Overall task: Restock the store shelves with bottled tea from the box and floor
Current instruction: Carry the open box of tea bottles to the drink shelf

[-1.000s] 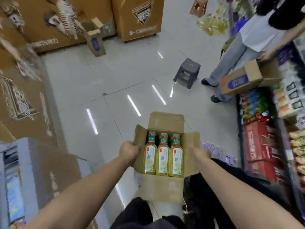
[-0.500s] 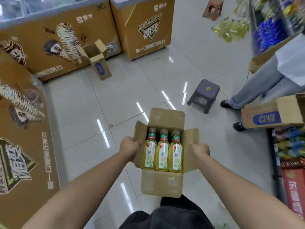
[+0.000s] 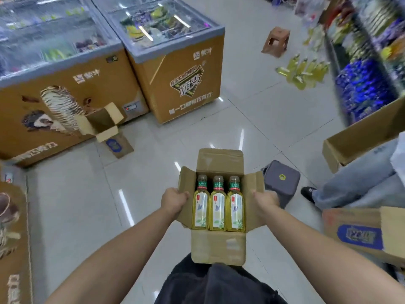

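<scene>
Box (image 3: 218, 246) held between both hands.
It is gripped at either side by the curled left hand (image 3: 174, 201) and right hand (image 3: 266, 200); three bottles (image 3: 218, 207) are lined up inside, between the hands.

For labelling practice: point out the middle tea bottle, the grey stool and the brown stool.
middle tea bottle (image 3: 218, 208), head view, on its label.
grey stool (image 3: 282, 184), head view, on its seat.
brown stool (image 3: 281, 43), head view, on its side.

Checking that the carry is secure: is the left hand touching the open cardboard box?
Touching. The head view shows the left hand gripping the left side flap of the cardboard box, with no gap between them.
</scene>
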Action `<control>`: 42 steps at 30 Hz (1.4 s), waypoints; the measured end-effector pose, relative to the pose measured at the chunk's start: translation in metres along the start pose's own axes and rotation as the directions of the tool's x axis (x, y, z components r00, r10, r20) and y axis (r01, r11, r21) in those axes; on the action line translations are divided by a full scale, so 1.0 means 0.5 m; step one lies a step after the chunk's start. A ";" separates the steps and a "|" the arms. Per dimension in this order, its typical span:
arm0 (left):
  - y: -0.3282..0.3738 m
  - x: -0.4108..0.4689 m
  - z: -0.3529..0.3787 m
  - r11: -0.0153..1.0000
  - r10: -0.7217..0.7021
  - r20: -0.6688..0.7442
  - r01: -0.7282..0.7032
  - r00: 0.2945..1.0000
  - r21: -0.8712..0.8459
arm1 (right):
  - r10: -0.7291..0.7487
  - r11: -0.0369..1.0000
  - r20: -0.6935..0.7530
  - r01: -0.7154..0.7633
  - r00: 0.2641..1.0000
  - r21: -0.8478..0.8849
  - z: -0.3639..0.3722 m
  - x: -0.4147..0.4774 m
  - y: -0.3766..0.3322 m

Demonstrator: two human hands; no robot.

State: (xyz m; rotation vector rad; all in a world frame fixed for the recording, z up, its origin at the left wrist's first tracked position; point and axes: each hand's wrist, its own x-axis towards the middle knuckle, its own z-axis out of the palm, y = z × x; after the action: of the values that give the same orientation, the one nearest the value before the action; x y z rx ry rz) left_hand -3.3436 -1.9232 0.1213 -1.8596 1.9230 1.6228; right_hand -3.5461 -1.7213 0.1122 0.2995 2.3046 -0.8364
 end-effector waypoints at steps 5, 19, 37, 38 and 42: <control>0.282 0.266 0.053 0.993 0.036 0.072 -0.043 0.997 0.107 | 0.041 0.999 -0.052 -0.041 0.998 0.013 -0.010 0.212 -0.257; 1.099 0.903 0.307 0.958 0.094 0.135 -0.126 0.986 0.257 | 0.125 0.979 -0.121 -0.103 0.985 0.174 -0.164 0.876 -0.976; 2.173 1.704 0.698 0.898 0.155 0.302 -0.262 0.941 0.354 | 0.305 0.916 -0.217 -0.222 0.927 0.335 -0.397 1.742 -1.876; 2.234 1.744 0.720 0.890 0.163 0.312 -0.276 0.936 0.364 | 0.313 0.910 -0.221 -0.226 0.923 0.346 -0.413 1.790 -1.924; 2.480 1.906 0.825 0.865 0.201 0.321 -0.321 0.926 0.386 | 0.311 0.904 -0.222 -0.215 0.924 0.368 -0.486 2.000 -2.115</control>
State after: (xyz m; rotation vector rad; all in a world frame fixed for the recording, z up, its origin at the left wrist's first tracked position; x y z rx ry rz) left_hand -4.7884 -2.6500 0.1169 -1.1842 2.2476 1.2683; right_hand -4.8623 -2.3888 0.1146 0.9166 2.2864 -1.1027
